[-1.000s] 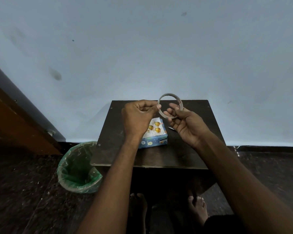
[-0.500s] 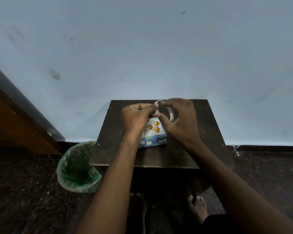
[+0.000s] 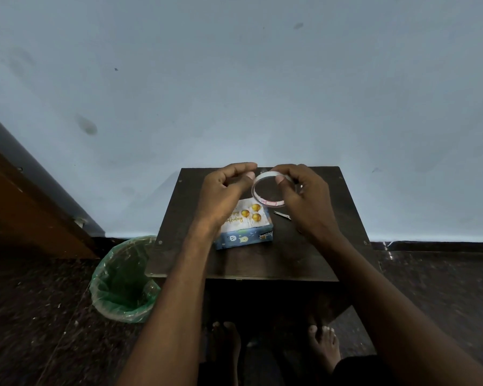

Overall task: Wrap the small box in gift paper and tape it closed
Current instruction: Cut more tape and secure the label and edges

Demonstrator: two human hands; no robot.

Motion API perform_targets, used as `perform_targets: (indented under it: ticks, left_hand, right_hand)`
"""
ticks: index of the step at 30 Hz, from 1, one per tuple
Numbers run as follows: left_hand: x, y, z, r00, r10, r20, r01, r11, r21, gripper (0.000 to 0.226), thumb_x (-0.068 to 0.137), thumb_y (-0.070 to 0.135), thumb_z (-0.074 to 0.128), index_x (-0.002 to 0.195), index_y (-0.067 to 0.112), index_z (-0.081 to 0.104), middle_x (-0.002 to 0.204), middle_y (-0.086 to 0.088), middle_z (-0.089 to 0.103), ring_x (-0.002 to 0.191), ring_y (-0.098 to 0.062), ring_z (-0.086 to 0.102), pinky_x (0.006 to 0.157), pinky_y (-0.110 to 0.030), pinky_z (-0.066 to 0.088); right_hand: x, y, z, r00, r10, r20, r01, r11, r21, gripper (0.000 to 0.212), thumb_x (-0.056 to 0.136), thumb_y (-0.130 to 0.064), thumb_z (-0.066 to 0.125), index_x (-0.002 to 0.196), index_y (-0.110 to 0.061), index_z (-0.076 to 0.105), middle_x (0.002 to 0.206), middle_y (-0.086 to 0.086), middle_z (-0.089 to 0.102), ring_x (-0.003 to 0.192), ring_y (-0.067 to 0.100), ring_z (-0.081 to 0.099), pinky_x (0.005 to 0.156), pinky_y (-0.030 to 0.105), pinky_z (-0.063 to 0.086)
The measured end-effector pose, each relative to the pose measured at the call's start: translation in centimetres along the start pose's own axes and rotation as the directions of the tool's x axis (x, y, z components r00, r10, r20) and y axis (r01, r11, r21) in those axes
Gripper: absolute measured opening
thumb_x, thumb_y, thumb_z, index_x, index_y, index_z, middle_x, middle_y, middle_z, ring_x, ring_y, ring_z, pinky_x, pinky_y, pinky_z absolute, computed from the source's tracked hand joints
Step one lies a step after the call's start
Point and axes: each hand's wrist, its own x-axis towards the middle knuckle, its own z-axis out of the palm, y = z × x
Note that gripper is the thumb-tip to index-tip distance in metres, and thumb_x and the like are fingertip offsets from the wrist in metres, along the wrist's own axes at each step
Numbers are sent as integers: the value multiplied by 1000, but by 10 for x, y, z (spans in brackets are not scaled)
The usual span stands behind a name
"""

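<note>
Dark wooden table (image 3: 313, 252) set against a pale blue wall; that is where I am working, looking down over both forearms.

Item under task: the small box (image 3: 246, 225) sits near the table's middle, just under my left wrist. It is already covered in gift paper: white top face with gold balloons and birthday lettering, blue side panel with small cartoon figures. The near side fold lies flat. I cannot tell whether any seam is taped yet.

Step in hand, by my judgement: drawing tape for the closing. The tape roll (image 3: 265, 188), a thin, nearly spent ring, is raised above the box's far edge. My right hand (image 3: 304, 201) grasps it, thumb on the upper rim and fingers curled behind. My left hand (image 3: 223, 193) is beside it, thumb and forefinger drawn together at the ring's upper left edge, apparently pinching for the free end; no loose strip is discernible.

Next move calls for peeling out a short length while the ring is held steady, then cutting it. Small scissors (image 3: 282, 215) lie on the table just right of the box.

Outward: a green-lined bin (image 3: 123, 280) stands on the floor at the table's left.
</note>
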Motion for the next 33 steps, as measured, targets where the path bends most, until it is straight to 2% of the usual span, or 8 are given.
perform_targets:
  ticks: [4, 9, 15, 20, 23, 27, 29, 33]
  left_hand:
    - [-4, 5, 6, 997, 39, 74, -34, 997, -66, 19, 100, 10, 71, 117, 9, 81, 104, 3, 83, 91, 0, 75, 73, -11, 54]
    - [-2, 2, 5, 995, 43, 93, -29, 989, -148, 20, 97, 14, 76, 114, 7, 82, 103, -7, 83, 88, -10, 75, 76, -22, 57]
    - [0, -1, 3, 997, -39, 63, 51, 976, -212, 16, 89, 16, 84, 103, 10, 85, 100, -12, 82, 83, -17, 73, 78, -35, 55]
    - [-1, 0, 4, 1000, 22, 6, -21, 990, -140, 12, 94, 10, 79, 103, 5, 83, 92, -4, 83, 78, -5, 74, 69, -18, 56]
    - [0, -1, 7, 998, 59, -24, -62, 990, -128, 6, 96, 11, 77, 96, 13, 82, 91, 0, 82, 83, -9, 75, 76, -24, 60]
    - [1, -3, 8, 998, 52, -47, -61, 977, -203, 8, 99, 9, 74, 96, 12, 80, 95, -3, 81, 92, -21, 76, 88, -41, 64]
    - [0, -4, 9, 998, 43, -44, -52, 970, -236, 7, 99, 8, 72, 99, 9, 79, 100, -5, 81, 96, -25, 76, 89, -42, 64]
    - [-4, -2, 12, 1000, -9, -27, -1, 937, -348, 9, 101, 6, 69, 98, 9, 76, 102, -8, 82, 86, -16, 75, 72, -28, 59]
  right_hand:
    - [4, -3, -6, 1000, -3, 29, 0, 996, 85, 18, 98, -18, 58, 108, -20, 73, 103, -4, 72, 100, 12, 65, 88, 39, 54]
    - [6, -1, -8, 989, -13, 145, -4, 993, 116, 20, 100, -18, 55, 110, -18, 72, 104, -4, 69, 102, 14, 64, 88, 32, 52]
    - [5, 0, -6, 982, -98, 160, 87, 993, 75, 18, 102, -8, 57, 110, -17, 71, 101, 0, 64, 97, 18, 61, 85, 40, 51]
    - [4, 0, -5, 973, -135, 187, 140, 990, -11, 24, 102, -18, 53, 108, -38, 65, 98, -5, 61, 96, 16, 59, 87, 56, 49]
    - [3, -1, -2, 972, -119, 200, 124, 992, -10, 19, 104, -15, 52, 108, -24, 68, 96, -9, 63, 92, 10, 58, 86, 40, 48]
    - [1, -4, 0, 961, -59, 271, 64, 998, -9, 20, 105, -7, 53, 97, -15, 71, 83, -18, 62, 80, 1, 58, 71, 15, 40]
    - [1, -4, 1, 955, -39, 294, 45, 999, -15, 20, 104, -7, 55, 96, -16, 71, 83, -16, 65, 78, 3, 59, 68, 13, 41]
    - [2, 0, 1, 952, -22, 306, 45, 997, -69, 18, 103, -9, 56, 98, -16, 72, 85, -9, 69, 77, 8, 60, 68, 25, 44]
